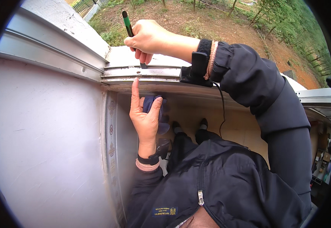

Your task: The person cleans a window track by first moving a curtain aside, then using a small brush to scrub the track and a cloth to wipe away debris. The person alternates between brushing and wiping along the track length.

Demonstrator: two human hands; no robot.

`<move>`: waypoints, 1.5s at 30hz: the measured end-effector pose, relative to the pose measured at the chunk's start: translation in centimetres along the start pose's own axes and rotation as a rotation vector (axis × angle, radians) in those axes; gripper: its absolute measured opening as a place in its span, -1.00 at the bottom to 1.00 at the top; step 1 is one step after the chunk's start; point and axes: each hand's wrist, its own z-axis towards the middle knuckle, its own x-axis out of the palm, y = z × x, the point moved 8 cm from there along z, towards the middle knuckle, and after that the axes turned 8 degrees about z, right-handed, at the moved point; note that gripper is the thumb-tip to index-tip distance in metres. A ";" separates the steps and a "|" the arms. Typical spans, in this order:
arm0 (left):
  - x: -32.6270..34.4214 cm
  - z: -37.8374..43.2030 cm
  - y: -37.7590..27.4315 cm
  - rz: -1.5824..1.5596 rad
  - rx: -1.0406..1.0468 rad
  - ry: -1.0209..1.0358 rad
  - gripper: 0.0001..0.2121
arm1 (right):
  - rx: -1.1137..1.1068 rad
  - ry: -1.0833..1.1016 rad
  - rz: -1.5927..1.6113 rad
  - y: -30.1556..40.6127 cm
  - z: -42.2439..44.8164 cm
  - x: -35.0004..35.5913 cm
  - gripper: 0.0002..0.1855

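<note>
A slim tool with a green and black handle point(127, 25) is gripped in my right hand point(151, 38) above the window sill. Its dark lower end point(143, 65) reaches down into the aluminium sliding-window track point(154, 71); the exact shape of that end is hard to make out. Below the track, my left hand point(145, 121) holds a bunched dark-blue cloth point(149, 104) between thumb and curled fingers. The left index finger points up, its tip at the inner rail of the track. A small dark spot of dirt point(138, 72) shows on a rail.
Left of the track rises an aluminium window frame point(54, 52) beside a white wall point(45, 128). A black wrist-mounted device point(195, 71) trails a cable point(223, 114) from my right wrist. Outside lies sloping ground point(239, 37) with trees. A patterned tile strip point(111, 129) runs down the wall.
</note>
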 end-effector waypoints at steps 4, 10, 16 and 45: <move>-0.8 -0.2 0.1 0.014 0.012 -0.032 -0.27 | 0.023 -0.014 0.108 -0.5 3.1 1.9 -0.69; -1.7 -0.3 0.1 0.014 0.010 -0.047 -0.27 | 0.074 -0.027 0.305 -1.1 4.1 2.7 -0.71; -2.4 -0.5 -0.3 -0.001 -0.003 -0.069 -0.27 | -0.175 -0.293 0.303 1.0 3.0 0.1 -0.61; -2.7 -0.5 0.2 0.144 0.003 -0.113 -0.37 | 0.110 0.080 -0.730 1.3 -14.2 -12.9 -0.66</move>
